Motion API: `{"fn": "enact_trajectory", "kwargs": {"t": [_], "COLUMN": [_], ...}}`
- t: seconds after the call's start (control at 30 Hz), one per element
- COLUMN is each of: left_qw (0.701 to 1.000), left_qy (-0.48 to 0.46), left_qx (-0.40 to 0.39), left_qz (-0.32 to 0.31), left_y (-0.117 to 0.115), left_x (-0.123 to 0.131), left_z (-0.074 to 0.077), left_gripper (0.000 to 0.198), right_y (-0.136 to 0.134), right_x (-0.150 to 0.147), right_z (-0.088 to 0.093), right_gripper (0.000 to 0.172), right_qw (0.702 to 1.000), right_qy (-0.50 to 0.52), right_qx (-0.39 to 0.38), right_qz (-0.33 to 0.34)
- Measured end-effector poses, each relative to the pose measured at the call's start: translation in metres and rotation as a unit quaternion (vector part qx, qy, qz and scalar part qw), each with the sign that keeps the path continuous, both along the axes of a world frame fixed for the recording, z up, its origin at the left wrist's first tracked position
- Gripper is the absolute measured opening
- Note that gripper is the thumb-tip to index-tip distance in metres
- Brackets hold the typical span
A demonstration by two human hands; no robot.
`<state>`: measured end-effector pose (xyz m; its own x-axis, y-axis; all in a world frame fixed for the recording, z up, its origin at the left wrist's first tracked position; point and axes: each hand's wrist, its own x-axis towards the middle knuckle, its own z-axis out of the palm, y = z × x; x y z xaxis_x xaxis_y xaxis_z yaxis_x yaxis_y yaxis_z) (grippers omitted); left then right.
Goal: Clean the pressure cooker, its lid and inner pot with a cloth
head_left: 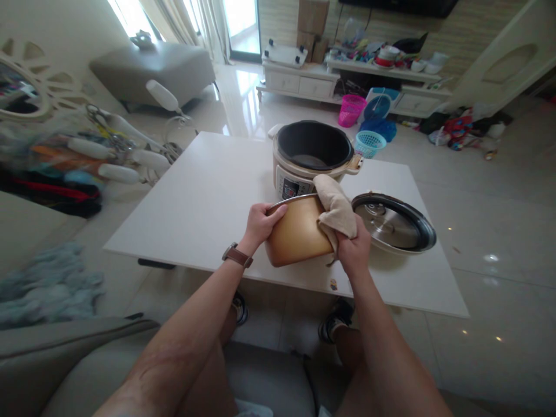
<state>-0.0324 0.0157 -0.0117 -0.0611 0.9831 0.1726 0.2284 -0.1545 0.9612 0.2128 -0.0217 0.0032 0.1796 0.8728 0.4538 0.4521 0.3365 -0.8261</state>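
Note:
A gold-coloured inner pot (299, 231) is tilted in front of me, its outer side turned toward me and its inside hidden. My left hand (261, 223) grips its rim on the left, thumb on the outer wall. With my right hand (354, 246) I hold a beige cloth (336, 205) that drapes over the pot's right rim and side. Just behind stands the electric pressure cooker (286, 174), its dark cavity open at the top and its control panel facing me. The cooker's round lid (393, 223) lies underside up to the right of my right hand.
A white table (174, 208) carries these things; a small brown scrap (333, 284) lies near its front edge. White lamp arms (130, 156) reach toward its left side. Beyond it, pink (351, 110) and light-blue baskets (370, 143) stand on the floor before a cluttered cabinet (299, 84).

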Motion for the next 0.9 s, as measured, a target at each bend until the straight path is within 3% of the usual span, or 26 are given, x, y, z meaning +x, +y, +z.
{"fn": "enact_trajectory", "kwargs": {"t": [0.13,0.27,0.47,0.7,0.9], "left_qw": [1.0,0.999,0.994,0.988,0.984], "left_qy": [-0.021,-0.046,-0.101,-0.139,-0.146], "left_qx": [0.014,0.007,-0.026,-0.009,-0.009], "left_qz": [-0.008,-0.012,0.011,0.068,0.103], "left_y": [0.006,0.012,0.008,0.006,0.004], "left_x": [0.001,0.0,-0.001,0.0,-0.004], "left_z": [-0.008,-0.014,-0.019,-0.041,-0.053], "left_gripper": [0.06,0.066,0.076,0.08,0.08], "right_y": [-0.017,-0.023,-0.017,-0.004,0.011], "right_x": [-0.008,-0.013,-0.008,0.001,0.009], "right_z": [0.022,0.028,0.019,0.002,-0.017], "right_gripper": [0.054,0.057,0.051,0.047,0.048], "right_qw": [0.957,0.94,0.967,0.998,0.983], "right_qy": [-0.24,-0.285,-0.214,-0.045,0.159], "right_qx": [0.074,0.097,0.083,0.037,-0.08], "right_qz": [0.144,0.16,0.107,0.027,-0.051]}}
